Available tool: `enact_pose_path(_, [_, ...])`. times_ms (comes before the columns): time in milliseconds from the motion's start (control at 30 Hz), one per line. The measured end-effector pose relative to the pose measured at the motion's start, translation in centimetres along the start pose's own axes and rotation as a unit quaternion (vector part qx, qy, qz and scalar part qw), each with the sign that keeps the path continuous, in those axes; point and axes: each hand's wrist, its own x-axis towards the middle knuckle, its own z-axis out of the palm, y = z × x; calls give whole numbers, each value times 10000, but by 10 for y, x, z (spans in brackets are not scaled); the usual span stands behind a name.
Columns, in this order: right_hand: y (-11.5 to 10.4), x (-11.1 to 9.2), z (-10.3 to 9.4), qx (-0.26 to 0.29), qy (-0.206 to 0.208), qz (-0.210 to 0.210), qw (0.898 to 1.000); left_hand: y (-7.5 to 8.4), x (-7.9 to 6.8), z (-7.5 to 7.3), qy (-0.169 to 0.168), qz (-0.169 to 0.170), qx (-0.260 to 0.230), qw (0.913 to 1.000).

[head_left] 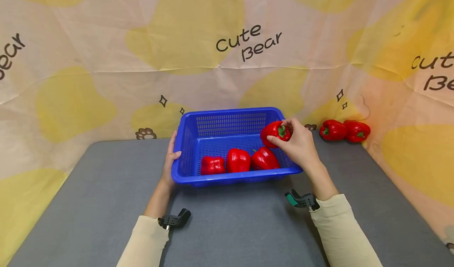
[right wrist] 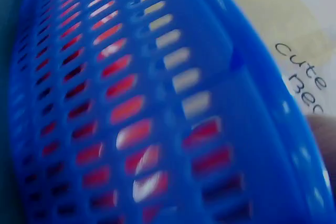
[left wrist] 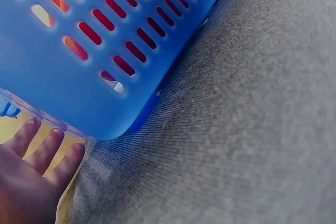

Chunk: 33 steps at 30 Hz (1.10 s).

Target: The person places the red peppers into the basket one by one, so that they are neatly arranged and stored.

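Note:
A blue plastic basket with slotted walls sits on the grey table. Along its near wall lie a left red bell pepper, a middle one and a right one. My right hand pinches another red bell pepper between thumb and fingers, inside the basket's right end, its green stem toward the hand. Against the basket's left side rests my left hand, thumb at the rim. The left wrist view shows its fingers fairly straight beside the basket wall. Slots and rim fill most of the right wrist view.
Two more red bell peppers, a left one and a right one, lie side by side at the table's back right. A patterned cloth hangs behind the grey table and along its sides.

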Motion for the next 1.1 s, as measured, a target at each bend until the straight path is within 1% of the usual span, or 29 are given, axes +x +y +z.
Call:
enact_pose_path(200, [-10, 2, 9, -276, -128, 220, 9993, -5, 0, 2, -96, -27, -243, 9997])
enact_pose_path(300, [-13, 2, 9, -284, -196, 337, 9988, -8, -1, 5, -139, 18, -409, 9991])
enact_pose_path(433, [-16, 3, 12, -224, -292, 523, 9980, -10, -3, 6, -173, 14, -430, 9989])
enact_pose_path(600, [-19, 7, 20, -273, -583, 574, 9963, -9, -1, 6, -146, 33, -363, 9992])
enact_pose_path(700, [-21, 8, 21, -303, -627, 631, 9956, -8, 1, 5, -85, 76, -372, 9992])
enact_pose_path(833, [-21, 11, 24, -381, -743, 712, 9940, -7, 1, 4, -100, 106, -368, 9992])
enact_pose_path(1100, [-22, 16, 31, -672, -1068, 665, 9898, -3, -2, 0, -122, 173, -461, 9987])
